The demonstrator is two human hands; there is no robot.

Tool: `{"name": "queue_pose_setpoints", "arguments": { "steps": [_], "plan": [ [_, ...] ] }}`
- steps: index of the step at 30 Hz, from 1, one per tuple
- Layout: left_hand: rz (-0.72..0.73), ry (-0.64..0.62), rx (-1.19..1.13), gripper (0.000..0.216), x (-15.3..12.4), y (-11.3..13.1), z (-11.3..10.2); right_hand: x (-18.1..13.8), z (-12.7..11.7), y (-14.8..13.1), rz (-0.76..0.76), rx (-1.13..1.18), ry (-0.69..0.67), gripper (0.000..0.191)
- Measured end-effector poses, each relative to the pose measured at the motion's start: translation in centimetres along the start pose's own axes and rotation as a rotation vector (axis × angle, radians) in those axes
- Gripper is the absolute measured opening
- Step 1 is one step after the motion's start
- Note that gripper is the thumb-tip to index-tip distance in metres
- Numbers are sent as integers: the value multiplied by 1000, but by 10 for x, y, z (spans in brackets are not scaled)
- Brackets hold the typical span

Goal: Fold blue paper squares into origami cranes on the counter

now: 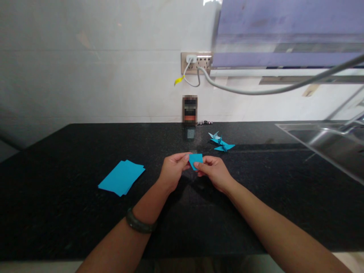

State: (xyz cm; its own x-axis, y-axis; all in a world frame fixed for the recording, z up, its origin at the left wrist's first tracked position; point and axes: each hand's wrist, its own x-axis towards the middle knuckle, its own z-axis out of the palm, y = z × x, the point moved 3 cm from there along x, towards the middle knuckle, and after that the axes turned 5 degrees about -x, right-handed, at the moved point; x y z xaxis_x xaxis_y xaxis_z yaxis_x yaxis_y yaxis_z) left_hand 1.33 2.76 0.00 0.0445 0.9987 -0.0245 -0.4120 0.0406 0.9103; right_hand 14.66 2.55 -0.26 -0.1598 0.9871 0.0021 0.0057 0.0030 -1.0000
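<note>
Small blue paper square [196,158], seemingly part-folded, gripped by fingers of left hand [174,167] and right hand [215,169] over table [85,223]; folded birds [225,147] finished, two o'clock; flat sheets [122,178] left unfolded, nine o'clock.

Small blue paper [196,158] partly hidden, upright device [190,110] pixelated, sink [338,147] cut off

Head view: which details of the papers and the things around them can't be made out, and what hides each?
All in the head view:
Back of the small blue square: turned away, behind fingers of the left hand and right hand.
Number of sheets in the blue stack: covered by the top sheet.
Finer folds of the paper birds: too small, overlapping.
Front of the upright object: pixelated.
Far side of the sink: cut off by the right edge.
</note>
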Motion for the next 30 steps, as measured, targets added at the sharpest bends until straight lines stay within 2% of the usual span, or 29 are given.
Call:
{"name": "queue_pose_setpoints", "arguments": {
  "steps": [4, 6, 8, 11, 16, 24, 30],
  "plan": [
    [-31, 34, -12, 27, 1, 0, -2, 2, -4, -2, -201, -118, 64, 19],
    [-51, 28, 6, 26, 0, 0, -2, 2, -7, -4, -336, -189, 126, 23],
    [-86, 6, 29, 25, -1, 0, -1, 2, -10, -6, -434, -287, 161, 19],
    [-139, -35, 23, 25, -1, -1, -1, 0, -12, -12, -542, -379, 180, 13],
    [-172, -77, -43, 24, 0, -2, -2, -3, -14, -19, -668, -453, 190, 16],
    [-223, -90, -44, 13, 0, 4, -3, -5, -18, -23, -876, -667, 11, 22],
    [-261, -128, -54, 8, -1, 8, -3, -8, -21, -30, -932, -775, -147, 27]
  ]
}}
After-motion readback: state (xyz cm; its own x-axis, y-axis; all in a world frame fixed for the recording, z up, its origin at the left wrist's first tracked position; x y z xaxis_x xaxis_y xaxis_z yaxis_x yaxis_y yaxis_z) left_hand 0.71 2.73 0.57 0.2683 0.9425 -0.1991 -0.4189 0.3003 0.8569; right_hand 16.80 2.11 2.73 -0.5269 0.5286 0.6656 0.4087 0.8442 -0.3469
